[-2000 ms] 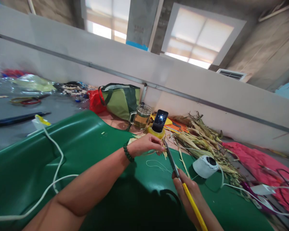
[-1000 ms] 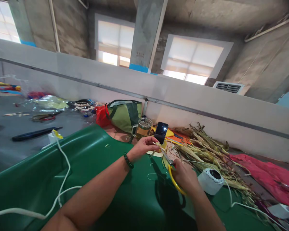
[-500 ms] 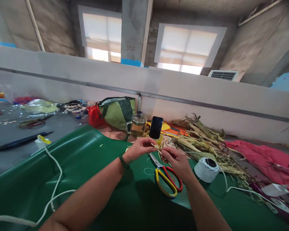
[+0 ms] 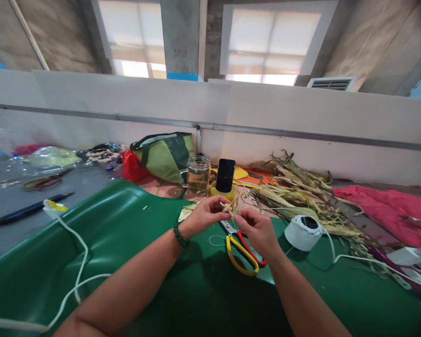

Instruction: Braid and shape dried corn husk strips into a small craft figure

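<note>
Between my two hands is a small pale piece of dried corn husk (image 4: 227, 207), looking folded or knotted. My left hand (image 4: 206, 216), with a green bead bracelet on the wrist, pinches it between thumb and fingers. From the other side my right hand (image 4: 254, 227) pinches its lower end with the fingertips. Scissors (image 4: 243, 255) with one yellow and one red handle lie just below the hands, their blades partly covered. A spool of white thread (image 4: 302, 232) stands to the right of my right hand. Flat husk pieces (image 4: 186, 213) lie behind my left wrist.
Green sheeting (image 4: 133, 234) covers the table. Behind the hands stand a glass mug (image 4: 198, 175), an upright phone (image 4: 225, 175) and a green bag (image 4: 168, 157). Dried corn husks (image 4: 298, 196) and pink cloth (image 4: 382, 210) lie right. White cables (image 4: 84, 252) cross the left side.
The view has tilted down slightly. My left hand has turned a little, its fingers more curled round the husk piece; both hands still hold it together.
</note>
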Motion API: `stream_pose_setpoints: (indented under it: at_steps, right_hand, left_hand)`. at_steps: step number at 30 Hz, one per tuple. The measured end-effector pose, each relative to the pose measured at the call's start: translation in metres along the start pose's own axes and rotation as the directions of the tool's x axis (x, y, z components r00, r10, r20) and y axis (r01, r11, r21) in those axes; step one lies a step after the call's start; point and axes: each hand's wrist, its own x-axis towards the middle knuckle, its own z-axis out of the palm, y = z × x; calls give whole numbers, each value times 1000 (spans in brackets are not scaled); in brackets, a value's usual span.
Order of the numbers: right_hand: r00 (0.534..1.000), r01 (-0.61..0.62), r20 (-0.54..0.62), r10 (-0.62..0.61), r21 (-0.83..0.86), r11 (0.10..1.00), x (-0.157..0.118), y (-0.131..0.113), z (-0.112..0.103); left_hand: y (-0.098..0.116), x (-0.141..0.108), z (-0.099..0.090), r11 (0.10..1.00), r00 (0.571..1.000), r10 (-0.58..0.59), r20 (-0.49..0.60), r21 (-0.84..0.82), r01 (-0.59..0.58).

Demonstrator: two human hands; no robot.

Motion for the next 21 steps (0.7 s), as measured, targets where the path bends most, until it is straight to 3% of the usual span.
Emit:
stream_pose_setpoints:
  at_steps: [5,7,10,13,15,17,19,21]
  right_hand:
    - [997,-81,29,78,149,986,2,0,-1]
    - [982,-175,110,151,268,947,3,-1,-1]
    - [926,-359,277,256,444,821,5,-2,-1]
    - [886,-443,362,289,485,754,6,-1,0]
    - [940,-315,258,223,410,856,4,1,1]
    - [997,-59,63,48,197,979,2,5,2]
    - [979,188,-56,-194,-94,978,0,11,4]
    - [916,364,-48,-398,-317,876,-1,16,4]
  left_hand:
    - [-2,0,-2,1000,1000,-5,-5,-14,5]
    - [-2,-1,-3,1000,1000,-4,-3,0,4]
    - [-2,-2,-4,1000,1000,-4,5,15,4]
    - [-1,-2,-4,1000,1000,0,6,19,0]
    - [0,-1,-4,999,1000,-4,-18,44,5]
    - [0,-1,-4,997,998,-14,-56,74,18]
    - [0,-1,-4,995,997,-16,-78,98,24]
    - [-2,0,-3,993,997,0,-83,120,10]
